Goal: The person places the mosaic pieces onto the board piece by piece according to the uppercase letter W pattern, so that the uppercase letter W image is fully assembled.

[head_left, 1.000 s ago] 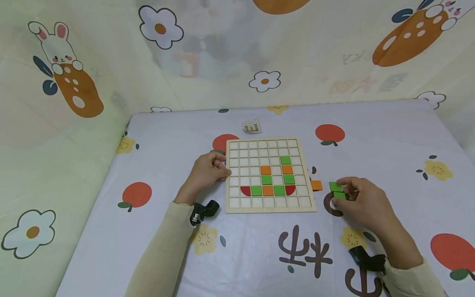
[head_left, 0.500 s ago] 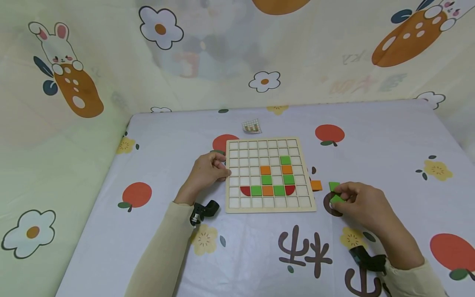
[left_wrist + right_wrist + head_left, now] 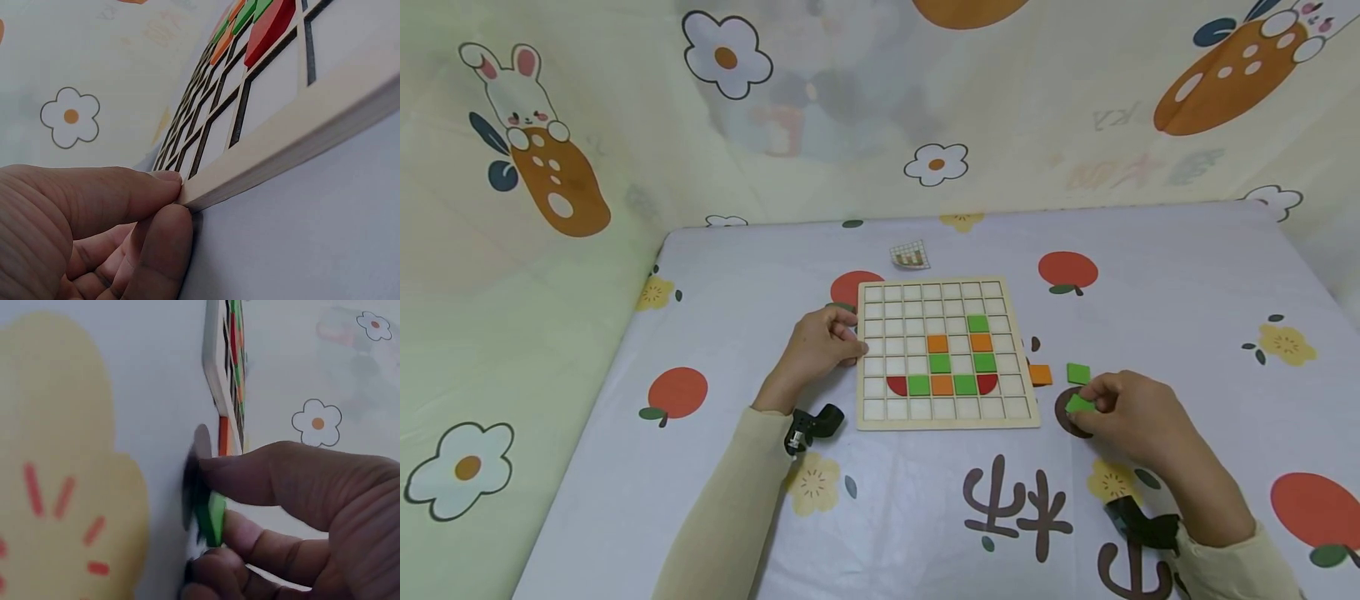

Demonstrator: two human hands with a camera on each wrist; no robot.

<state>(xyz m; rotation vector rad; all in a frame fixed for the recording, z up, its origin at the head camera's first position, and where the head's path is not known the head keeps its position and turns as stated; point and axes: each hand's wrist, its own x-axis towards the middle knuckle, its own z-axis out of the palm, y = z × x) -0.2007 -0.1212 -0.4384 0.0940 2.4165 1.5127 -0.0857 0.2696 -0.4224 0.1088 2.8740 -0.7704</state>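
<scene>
A wooden grid board lies on the table, with green, orange and red tiles set in some of its cells. My left hand holds the board's left edge; in the left wrist view the thumb presses on the rim, with a curled finger just below. To the right of the board, my right hand pinches a green square tile between thumb and fingers, close over the cloth. The right wrist view shows this green tile tilted on its edge.
Another green tile lies just beyond the right hand. Orange tile sits against the board's right edge. Behind the board is a small curled paper with a printed grid. A printed cloth covers the table, and a patterned curtain hangs behind.
The right hand has drawn one green tile slightly toward the person, away from the other green tile, which now lies separate. My left hand and the board stay in place.
</scene>
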